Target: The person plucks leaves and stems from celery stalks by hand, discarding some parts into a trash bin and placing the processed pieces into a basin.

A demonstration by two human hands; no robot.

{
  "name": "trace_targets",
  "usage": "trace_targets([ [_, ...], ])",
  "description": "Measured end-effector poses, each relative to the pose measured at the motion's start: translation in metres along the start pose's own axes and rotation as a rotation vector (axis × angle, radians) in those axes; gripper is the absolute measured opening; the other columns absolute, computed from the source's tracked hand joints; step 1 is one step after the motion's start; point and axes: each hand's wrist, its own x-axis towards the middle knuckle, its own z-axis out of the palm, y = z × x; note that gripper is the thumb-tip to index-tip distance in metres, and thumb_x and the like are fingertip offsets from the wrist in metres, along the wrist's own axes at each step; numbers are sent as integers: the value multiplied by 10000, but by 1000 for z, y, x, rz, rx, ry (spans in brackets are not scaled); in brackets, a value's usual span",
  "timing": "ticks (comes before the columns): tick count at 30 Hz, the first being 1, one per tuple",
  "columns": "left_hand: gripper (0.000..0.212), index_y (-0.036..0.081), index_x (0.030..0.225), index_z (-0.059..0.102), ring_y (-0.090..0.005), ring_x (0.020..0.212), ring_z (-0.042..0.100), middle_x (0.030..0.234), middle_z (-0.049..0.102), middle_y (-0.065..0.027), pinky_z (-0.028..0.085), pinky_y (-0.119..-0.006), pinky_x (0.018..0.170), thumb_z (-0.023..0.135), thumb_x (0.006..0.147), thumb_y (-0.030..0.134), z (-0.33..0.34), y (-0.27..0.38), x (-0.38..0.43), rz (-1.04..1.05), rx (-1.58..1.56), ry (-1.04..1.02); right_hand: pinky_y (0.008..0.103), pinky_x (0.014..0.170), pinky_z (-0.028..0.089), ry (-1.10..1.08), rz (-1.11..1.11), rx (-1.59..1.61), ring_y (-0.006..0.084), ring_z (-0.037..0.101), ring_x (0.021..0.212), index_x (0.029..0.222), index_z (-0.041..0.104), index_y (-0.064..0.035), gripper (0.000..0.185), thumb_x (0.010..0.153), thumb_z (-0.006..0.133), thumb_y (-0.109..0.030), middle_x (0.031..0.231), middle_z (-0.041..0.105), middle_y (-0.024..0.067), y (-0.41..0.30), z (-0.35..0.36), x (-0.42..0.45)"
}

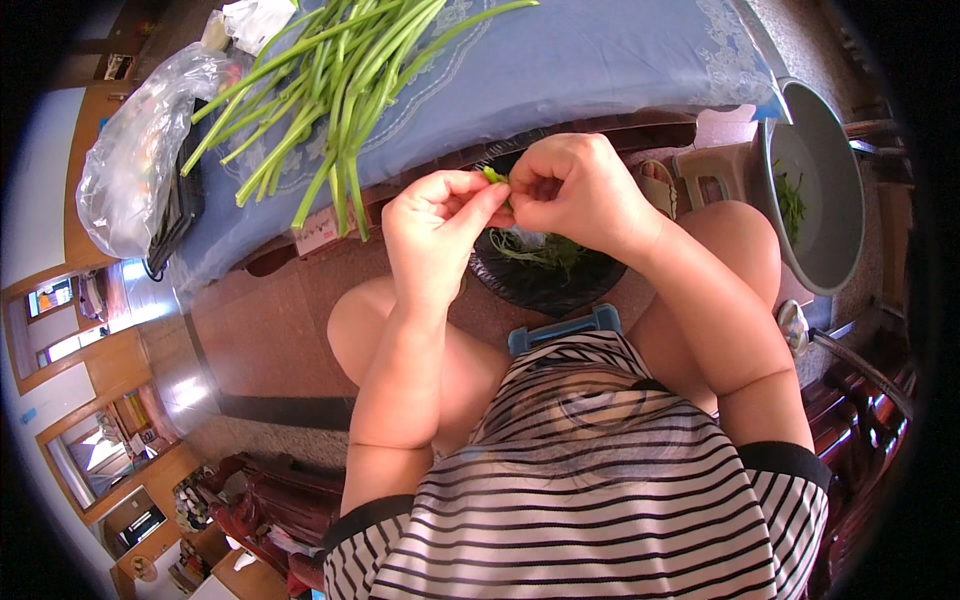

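My left hand pinches a short green stem piece between thumb and fingertips. Against its other side my right hand has its fingers curled, the tips meeting those of the left; part of the piece is hidden by the fingers. Below both hands is a bin lined with a black plastic bag, holding thin green peelings. Long green vegetable stalks lie in a loose heap on the table at the upper left, their ends sticking out over its near edge.
A blue patterned cloth covers the table. At the right, a grey basin with some greens rests on a stool. A clear plastic bag sits on the table's left end. A blue stool edge shows beneath me.
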Motion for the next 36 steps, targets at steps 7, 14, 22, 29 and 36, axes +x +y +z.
trace_targets([
  [7, 243, -60, 966, 586, -79, 705, 572, 815, 597, -50, 502, -196, 650, 591, 734, -132, 1, 3, 1, -15, 16, -77, 337, 552, 481, 72, -93, -80, 279, 580, 581, 642, 590, -32, 103, 593, 649, -99, 611, 574, 116, -1, 2, -4],
  [14, 269, -51, 980, 589, -50, 673, 541, 772, 576, -19, 474, -172, 617, 598, 721, -123, 0, 5, 2, -55, 35, -59, 333, 553, 484, 82, -85, -71, 264, 584, 577, 650, 586, -30, 93, 598, 642, -83, 613, 576, 109, -4, 0, -5],
  [22, 223, -42, 968, 597, -101, 666, 588, 788, 594, -41, 505, -214, 630, 569, 758, -111, -10, 9, 4, -56, -6, -21, 302, 546, 482, 86, -32, -8, 228, 579, 554, 660, 585, -16, 88, 597, 637, -51, 603, 567, 101, -3, -5, -9],
  [29, 186, -39, 975, 594, -150, 711, 625, 821, 617, -83, 547, -272, 673, 576, 791, -58, -21, 13, 7, -76, -143, 2, 279, 550, 478, 79, 70, 34, 192, 572, 546, 681, 594, -3, 107, 591, 636, -43, 604, 562, 96, -3, -12, -13],
  [36, 216, -38, 1029, 571, -208, 810, 632, 877, 623, -117, 550, -306, 724, 529, 818, -61, -32, 17, 8, -19, -176, -13, 275, 552, 476, 93, 96, 25, 191, 568, 550, 677, 584, 5, 109, 590, 635, -38, 617, 563, 96, 2, -19, -19],
])
